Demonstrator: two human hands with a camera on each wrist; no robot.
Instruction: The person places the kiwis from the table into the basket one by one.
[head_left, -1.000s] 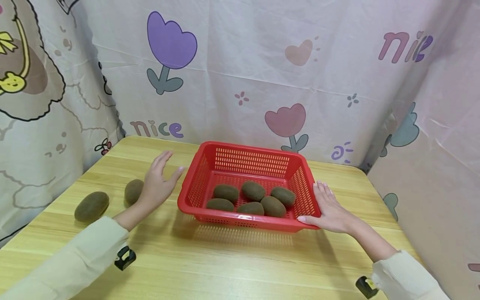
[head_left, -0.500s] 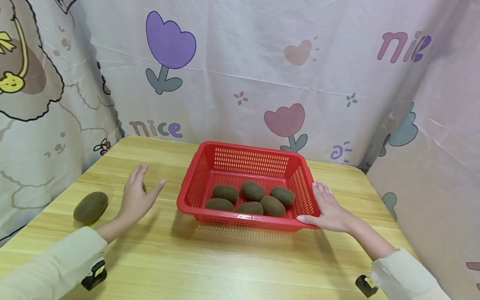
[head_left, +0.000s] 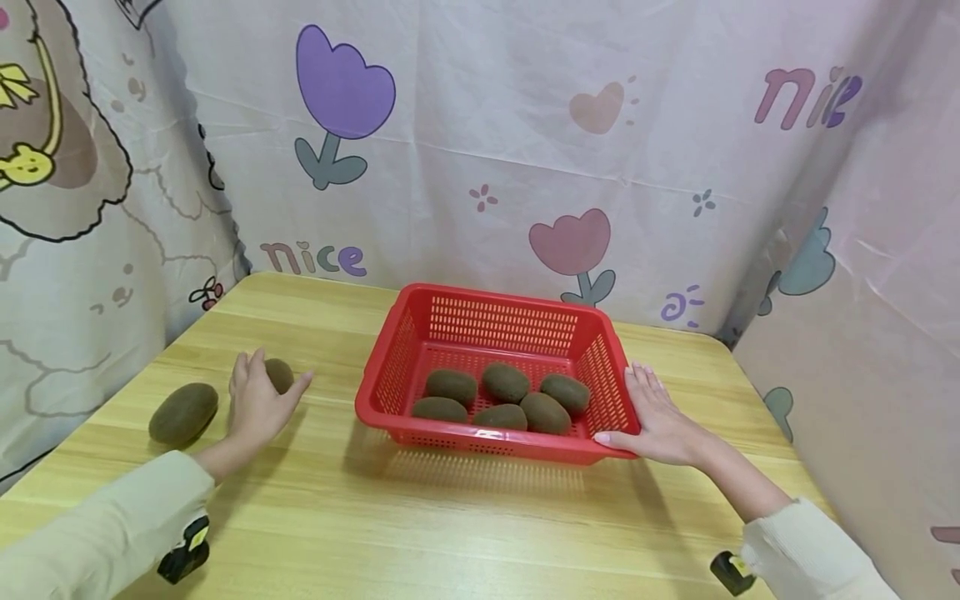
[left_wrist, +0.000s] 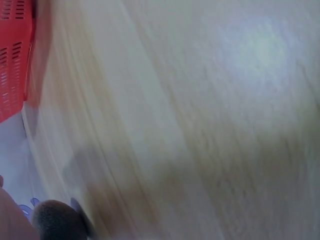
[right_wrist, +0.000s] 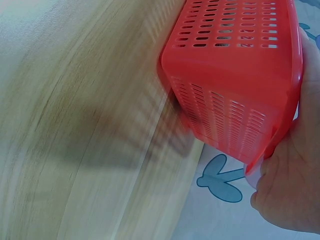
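Observation:
My left hand (head_left: 257,402) reaches down over a brown kiwi (head_left: 280,376) at the table's left side, its thumb spread away to the right and its other fingers at the kiwi's far left. That kiwi (left_wrist: 58,221) shows at the bottom of the left wrist view. Another kiwi (head_left: 183,415) lies farther left. In the middle stands a red plastic basket (head_left: 504,298) with several kiwis (head_left: 506,382) on its bottom. My right hand (head_left: 663,421) rests on the basket's right end, with straight fingers along the side rim and the thumb on the front corner.
The wooden table (head_left: 480,525) carries the basket and the loose kiwis. A patterned curtain (head_left: 465,167) hangs behind the table and along both its sides. A small black device (head_left: 185,550) is strapped at the left wrist, another (head_left: 732,573) at the right.
The left hand has moved left and down from beside the basket to the nearer loose kiwi. The right hand and the basket have stayed in place.

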